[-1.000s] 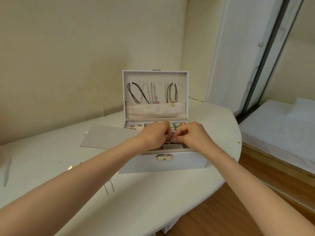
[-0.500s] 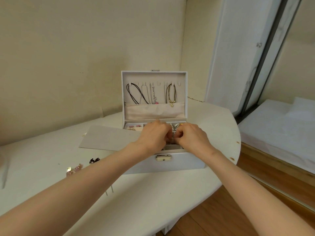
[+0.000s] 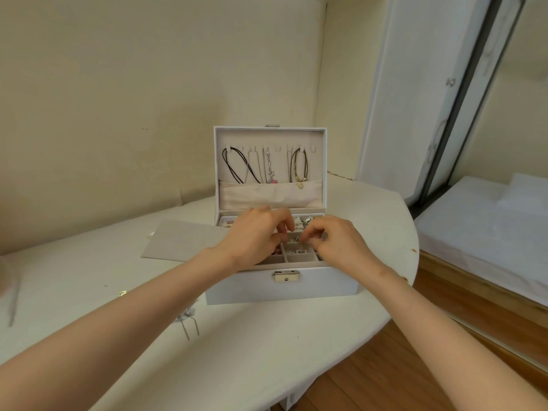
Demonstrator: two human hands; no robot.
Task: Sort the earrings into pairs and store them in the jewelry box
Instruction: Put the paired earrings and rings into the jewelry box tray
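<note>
The white jewelry box (image 3: 246,287) stands open on the table, its lid upright with necklaces (image 3: 268,167) hanging inside. Both my hands hover over the divided tray. My left hand (image 3: 256,237) has its fingers curled down toward the middle compartments. My right hand (image 3: 336,241) faces it, fingertips pinched. Between the two sets of fingertips sits a small silver earring (image 3: 295,239), which both hands pinch. More small earrings (image 3: 298,251) lie in the compartment just below. Rings and earrings (image 3: 307,221) fill the back row.
A grey card (image 3: 181,240) lies left of the box. A loose gold earring (image 3: 122,293) and a silver pin-like piece (image 3: 188,320) lie on the white table (image 3: 267,351) by my left forearm. The table's rounded edge, wooden floor (image 3: 415,366) and a bed (image 3: 489,232) are to the right.
My hands have drawn slightly apart over the tray, uncovering the middle compartments. Pink and black earrings seen on the table half a second ago are now hidden by my left forearm.
</note>
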